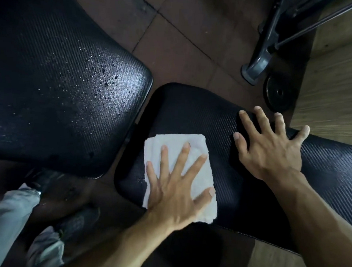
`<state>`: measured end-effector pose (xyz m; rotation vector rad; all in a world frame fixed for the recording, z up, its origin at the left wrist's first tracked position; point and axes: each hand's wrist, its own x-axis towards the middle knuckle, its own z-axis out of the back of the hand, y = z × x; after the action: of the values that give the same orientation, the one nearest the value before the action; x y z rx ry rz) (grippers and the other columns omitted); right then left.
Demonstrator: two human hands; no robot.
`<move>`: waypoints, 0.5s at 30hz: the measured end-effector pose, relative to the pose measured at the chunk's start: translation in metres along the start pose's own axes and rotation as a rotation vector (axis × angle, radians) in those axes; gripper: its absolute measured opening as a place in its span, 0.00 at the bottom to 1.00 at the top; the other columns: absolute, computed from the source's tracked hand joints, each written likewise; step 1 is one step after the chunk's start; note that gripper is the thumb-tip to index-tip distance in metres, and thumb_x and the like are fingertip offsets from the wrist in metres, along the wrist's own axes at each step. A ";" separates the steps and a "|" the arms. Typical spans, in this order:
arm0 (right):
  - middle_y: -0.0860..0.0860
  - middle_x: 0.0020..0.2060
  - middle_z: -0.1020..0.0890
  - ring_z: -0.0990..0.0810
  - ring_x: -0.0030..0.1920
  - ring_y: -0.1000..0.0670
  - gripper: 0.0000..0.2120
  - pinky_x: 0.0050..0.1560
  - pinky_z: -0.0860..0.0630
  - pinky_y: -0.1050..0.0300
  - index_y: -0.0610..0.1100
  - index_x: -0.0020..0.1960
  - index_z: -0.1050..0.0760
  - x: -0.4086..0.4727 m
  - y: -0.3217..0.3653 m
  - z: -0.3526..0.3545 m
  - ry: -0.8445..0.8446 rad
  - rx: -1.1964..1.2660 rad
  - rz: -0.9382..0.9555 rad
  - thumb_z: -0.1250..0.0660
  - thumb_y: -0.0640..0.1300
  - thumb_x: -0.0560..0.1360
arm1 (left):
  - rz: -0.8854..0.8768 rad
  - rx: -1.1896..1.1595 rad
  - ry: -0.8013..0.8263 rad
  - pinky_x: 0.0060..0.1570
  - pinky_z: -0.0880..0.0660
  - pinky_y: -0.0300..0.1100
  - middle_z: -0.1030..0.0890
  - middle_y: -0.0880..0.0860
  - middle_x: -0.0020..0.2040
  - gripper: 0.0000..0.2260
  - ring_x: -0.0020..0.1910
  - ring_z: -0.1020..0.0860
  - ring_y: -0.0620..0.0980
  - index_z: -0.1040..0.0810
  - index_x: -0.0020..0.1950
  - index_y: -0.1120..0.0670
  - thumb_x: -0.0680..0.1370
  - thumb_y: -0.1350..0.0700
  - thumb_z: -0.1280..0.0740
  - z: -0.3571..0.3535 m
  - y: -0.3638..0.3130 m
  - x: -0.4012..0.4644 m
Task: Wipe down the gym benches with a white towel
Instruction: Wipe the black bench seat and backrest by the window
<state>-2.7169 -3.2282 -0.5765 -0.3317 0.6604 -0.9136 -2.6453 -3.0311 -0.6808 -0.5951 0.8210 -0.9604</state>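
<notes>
Lying flat on the near end of the right-hand bench pad [193,113], the white towel [195,147] is folded into a rough rectangle, with its long side running away from the person. The left hand [176,194] presses down on it, palm on the towel's nearer half and fingers spread straight across its middle, so that towel shows beyond the fingertips and along both sides of the hand. The right hand [270,149] rests on the same pad just to the right of the towel, not touching it, fingers splayed and straight, the outer ones reaching over the pad's far edge. This pad is black with a fine woven texture. A second, larger black pad [55,81] sits to the left, close beside the first, its surface speckled with droplets. Below it are grey trouser legs [1,225] and dark shoes [79,222]. Beyond the benches lie brown floor tiles [178,45], a grey metal frame foot [256,66], a small black weight plate [279,93] and wood-look flooring [339,78] on the right.
</notes>
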 end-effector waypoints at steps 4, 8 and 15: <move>0.53 0.82 0.46 0.45 0.80 0.39 0.30 0.68 0.48 0.17 0.60 0.82 0.51 0.001 0.000 -0.002 -0.008 -0.005 -0.003 0.59 0.67 0.82 | 0.003 0.047 -0.054 0.72 0.59 0.72 0.61 0.42 0.81 0.32 0.79 0.64 0.60 0.51 0.79 0.33 0.76 0.26 0.54 -0.015 -0.005 -0.022; 0.53 0.82 0.45 0.45 0.80 0.39 0.30 0.68 0.48 0.17 0.60 0.82 0.51 0.001 -0.001 -0.005 -0.025 0.016 -0.007 0.58 0.67 0.82 | 0.030 0.069 -0.093 0.72 0.53 0.71 0.51 0.45 0.82 0.32 0.80 0.56 0.61 0.43 0.79 0.36 0.76 0.27 0.52 -0.020 -0.008 -0.026; 0.53 0.82 0.44 0.44 0.79 0.39 0.30 0.67 0.48 0.17 0.60 0.81 0.48 0.001 0.000 -0.004 -0.039 0.029 -0.016 0.58 0.68 0.82 | -0.059 0.080 -0.077 0.73 0.54 0.71 0.57 0.44 0.82 0.34 0.80 0.60 0.60 0.48 0.79 0.34 0.75 0.25 0.53 -0.017 0.010 -0.024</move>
<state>-2.7190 -3.2285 -0.5799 -0.3283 0.6090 -0.9286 -2.6625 -3.0073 -0.6898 -0.5860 0.6963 -1.0132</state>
